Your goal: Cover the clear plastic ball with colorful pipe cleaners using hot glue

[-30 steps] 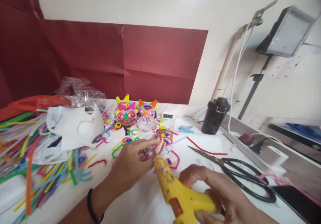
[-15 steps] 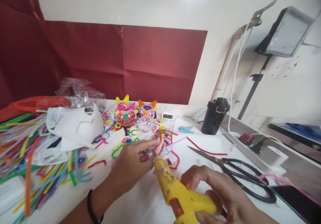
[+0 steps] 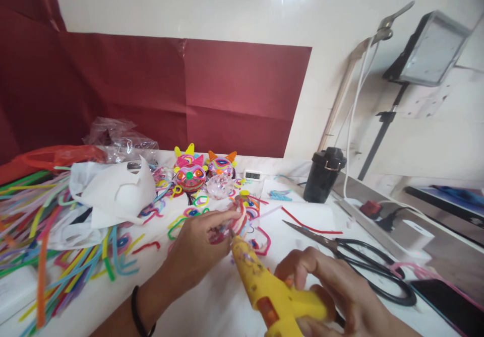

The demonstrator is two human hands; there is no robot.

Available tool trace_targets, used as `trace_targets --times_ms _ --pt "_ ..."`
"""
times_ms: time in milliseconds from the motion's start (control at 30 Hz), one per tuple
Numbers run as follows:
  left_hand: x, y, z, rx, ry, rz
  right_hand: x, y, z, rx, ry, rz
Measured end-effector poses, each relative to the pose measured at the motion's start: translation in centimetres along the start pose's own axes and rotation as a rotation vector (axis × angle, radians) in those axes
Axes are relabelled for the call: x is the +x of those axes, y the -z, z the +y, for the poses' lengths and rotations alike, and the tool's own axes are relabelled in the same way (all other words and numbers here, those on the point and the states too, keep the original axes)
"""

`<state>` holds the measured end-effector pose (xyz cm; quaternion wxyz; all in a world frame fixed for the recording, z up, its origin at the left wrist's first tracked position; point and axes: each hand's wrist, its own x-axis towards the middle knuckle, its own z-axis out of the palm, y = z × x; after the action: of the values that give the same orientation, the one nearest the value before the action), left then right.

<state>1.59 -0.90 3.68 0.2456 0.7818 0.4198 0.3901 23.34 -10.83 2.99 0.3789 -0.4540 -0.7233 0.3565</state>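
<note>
Right hand (image 3: 338,284) is wrapping around yellow glue gun (image 3: 264,289). Left hand (image 3: 198,244) is pinching red-and-white piece (image 3: 241,215) at gun's 11 o'clock; gun tip possibly touching, blurry. Scissors (image 3: 331,244) are lying at 2 o'clock, horned heads (image 3: 191,177) sitting farther off at 11.

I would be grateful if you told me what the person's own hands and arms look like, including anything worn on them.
The left hand is ungloved, with a plain, narrow black band worn around its wrist. The right hand is also ungloved, and no band shows on that side. No sleeve is in view on either side.
</note>
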Motion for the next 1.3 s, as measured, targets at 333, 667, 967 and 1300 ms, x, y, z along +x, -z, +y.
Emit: trace_targets --times_ms 333,667,967,1300 --pt "0.0 0.0 0.1 -0.010 0.004 0.002 0.1 0.1 -0.1 -0.087 0.126 0.018" --pt "0.0 0.0 0.0 -0.060 0.020 0.008 0.0 0.0 0.6 -0.018 0.040 0.054" --pt "-0.1 0.1 0.2 -0.052 0.029 0.001 0.1 0.0 0.7 0.055 0.022 0.025" --pt "0.1 0.0 -0.4 -0.061 0.034 0.025 -0.1 0.4 1.1 0.080 0.088 -0.017"
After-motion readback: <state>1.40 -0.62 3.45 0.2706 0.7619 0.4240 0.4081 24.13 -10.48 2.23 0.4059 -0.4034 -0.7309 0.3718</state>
